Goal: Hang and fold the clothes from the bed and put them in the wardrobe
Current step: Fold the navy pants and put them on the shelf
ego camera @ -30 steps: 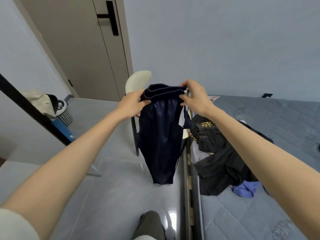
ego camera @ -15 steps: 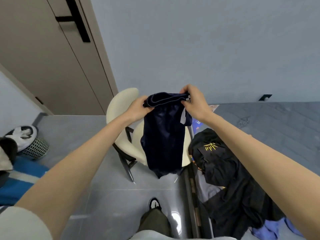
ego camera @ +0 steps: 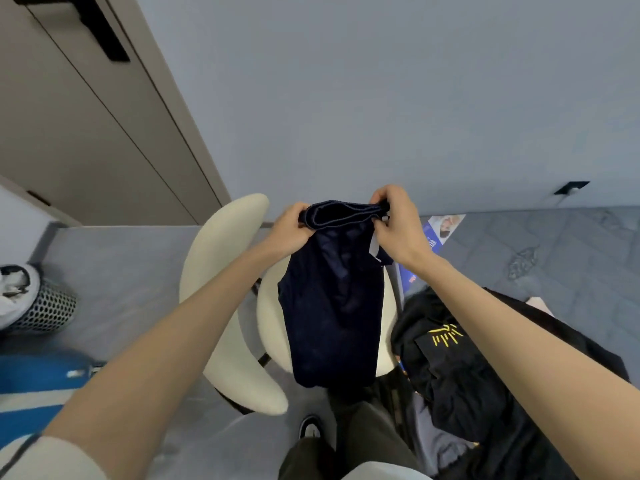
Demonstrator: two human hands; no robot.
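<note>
2 outstretched arms, left hand (ego camera: 289, 232) and right hand (ego camera: 398, 227) level, fingers pinching waistband of navy shorts (ego camera: 332, 306)

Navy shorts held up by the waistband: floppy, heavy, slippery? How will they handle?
Likely floppy: the navy shorts hang limp below the waistband pinched by the left hand and right hand. Probably light: finger pinches alone carry them. Possibly slick: the fabric shows a faint sheen, so grip firmly.
</note>
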